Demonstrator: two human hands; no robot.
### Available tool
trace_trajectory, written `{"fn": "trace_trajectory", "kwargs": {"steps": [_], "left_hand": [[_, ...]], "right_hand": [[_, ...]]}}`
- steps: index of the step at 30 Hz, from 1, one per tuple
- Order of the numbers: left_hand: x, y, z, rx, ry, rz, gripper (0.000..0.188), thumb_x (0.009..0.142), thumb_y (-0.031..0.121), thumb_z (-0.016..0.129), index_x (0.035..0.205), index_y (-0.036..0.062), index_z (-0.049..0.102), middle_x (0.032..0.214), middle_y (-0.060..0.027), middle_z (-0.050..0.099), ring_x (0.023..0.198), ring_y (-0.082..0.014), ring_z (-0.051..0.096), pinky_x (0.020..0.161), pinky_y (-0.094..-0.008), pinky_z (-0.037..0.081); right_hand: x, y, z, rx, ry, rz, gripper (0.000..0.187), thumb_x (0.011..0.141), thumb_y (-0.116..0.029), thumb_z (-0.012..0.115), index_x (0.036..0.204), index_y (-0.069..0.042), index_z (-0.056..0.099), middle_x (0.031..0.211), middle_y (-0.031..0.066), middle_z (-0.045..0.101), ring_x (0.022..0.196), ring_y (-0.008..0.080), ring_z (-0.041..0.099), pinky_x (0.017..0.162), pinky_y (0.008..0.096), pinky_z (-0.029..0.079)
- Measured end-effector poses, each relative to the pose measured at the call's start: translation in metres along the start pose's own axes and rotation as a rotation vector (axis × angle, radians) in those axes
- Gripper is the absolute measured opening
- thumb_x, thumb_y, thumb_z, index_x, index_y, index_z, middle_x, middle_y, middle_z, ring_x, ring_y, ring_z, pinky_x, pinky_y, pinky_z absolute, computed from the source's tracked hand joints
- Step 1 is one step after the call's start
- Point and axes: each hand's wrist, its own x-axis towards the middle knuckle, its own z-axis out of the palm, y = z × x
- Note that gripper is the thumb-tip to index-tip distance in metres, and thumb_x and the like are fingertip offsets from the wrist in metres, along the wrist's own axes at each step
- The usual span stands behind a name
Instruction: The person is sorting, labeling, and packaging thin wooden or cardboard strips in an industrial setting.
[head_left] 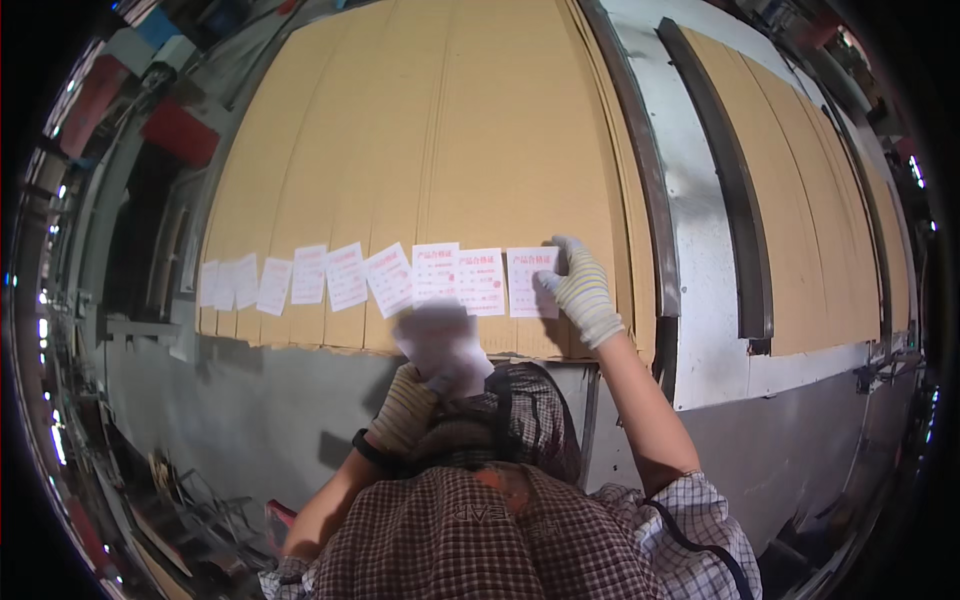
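Note:
A stack of brown cardboard sheets (pixel 440 130) lies overlapped on a metal table, with a row of several white paper labels (pixel 345 277) stuck along their near edges. My right hand (pixel 578 290), in a striped knit glove, presses flat on the rightmost label (pixel 528 282). My left hand (pixel 425 375), also gloved, is closed on a blurred white bundle of labels (pixel 440 335) just below the row, in front of the cardboard edge.
A second stack of cardboard (pixel 800 190) lies to the right, past two dark metal rails (pixel 735 200) on the steel table (pixel 700 260). Racks and red and blue items stand at the far left. My checked shirt fills the lower middle.

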Motion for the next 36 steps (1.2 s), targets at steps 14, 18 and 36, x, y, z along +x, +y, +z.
{"fn": "trace_trajectory", "kwargs": {"steps": [14, 18, 36], "left_hand": [[0.013, 0.027, 0.043, -0.073, -0.074, -0.124, 0.022, 0.094, 0.026, 0.063, 0.092, 0.0041, 0.064, 0.074, -0.0036, 0.064, 0.063, -0.0141, 0.063, 0.063, -0.0269, 0.053], [0.016, 0.028, 0.043, -0.191, -0.042, -0.171, 0.024, 0.096, 0.027, 0.061, 0.091, 0.0037, 0.064, 0.071, -0.0053, 0.064, 0.062, -0.0142, 0.064, 0.061, -0.0289, 0.055], [0.019, 0.03, 0.029, -0.174, -0.035, -0.021, 0.023, 0.09, 0.02, 0.067, 0.104, 0.002, 0.067, 0.088, -0.0003, 0.067, 0.077, -0.0073, 0.06, 0.068, -0.0253, 0.051]], "right_hand": [[-0.095, 0.0, -0.003, 0.355, -0.001, 0.051, 0.021, 0.085, -0.013, 0.073, 0.1, 0.0, 0.067, 0.076, 0.0006, 0.062, 0.065, 0.0088, 0.055, 0.059, 0.0247, 0.047], [-0.05, 0.003, -0.031, 0.318, 0.139, 0.062, 0.015, 0.087, -0.004, 0.064, 0.102, 0.001, 0.066, 0.077, 0.003, 0.062, 0.066, 0.0109, 0.055, 0.062, 0.0256, 0.048], [-0.109, -0.023, 0.021, 0.526, -0.087, 0.142, 0.033, 0.088, -0.01, 0.07, 0.116, 0.004, 0.059, 0.091, 0.0015, 0.067, 0.071, 0.0025, 0.053, 0.061, 0.0194, 0.043]]}}
